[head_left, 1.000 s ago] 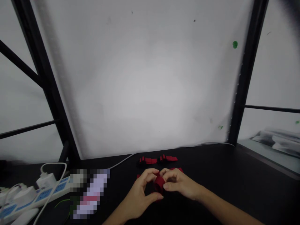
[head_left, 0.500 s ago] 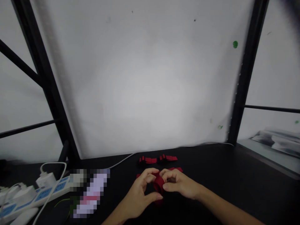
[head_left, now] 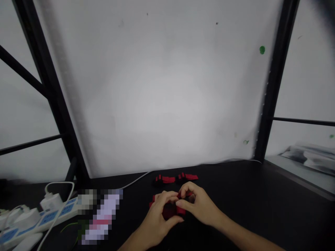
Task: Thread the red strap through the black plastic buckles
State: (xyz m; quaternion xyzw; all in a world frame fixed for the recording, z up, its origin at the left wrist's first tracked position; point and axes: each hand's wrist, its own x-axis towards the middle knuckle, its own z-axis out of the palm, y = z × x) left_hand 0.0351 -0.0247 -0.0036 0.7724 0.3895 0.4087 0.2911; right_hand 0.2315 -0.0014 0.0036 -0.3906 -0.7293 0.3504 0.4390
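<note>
**A:** What is the biggest thing you can see?

**B:** The big white board (head_left: 162, 90) in front of me, with black frame bars (head_left: 274, 80) at its sides. Below it is the dark surface (head_left: 248, 195). It is so dark that I can hardly see its edges.

**A:** What lies on it?

**B:** On the far left is a white power strip (head_left: 49, 216) with plugs and a white cable. The picture cuts off its left end. Beside it is a blurred patch (head_left: 101, 216), and I cannot tell what that is. On the far right sits something pale and fuzzy (head_left: 309, 157), too blurry to name.

**A:** And your hands?

**B:** My left hand (head_left: 157, 223) and my right hand (head_left: 200, 209) meet low in the middle, touching each other. My arms run off the bottom edge.

**A:** What do they hold?

**B:** A red and black strap (head_left: 170, 208). The fingers (head_left: 167, 196) of both hands are curled shut around it and pinch it between them. It sits just over the surface, right in front of me. My hands hide most of it, so I cannot tell its full shape.

**A:** Anything smaller?

**B:** Two more red straps (head_left: 176, 178) lie in a row just behind my hands, near the board.
</note>
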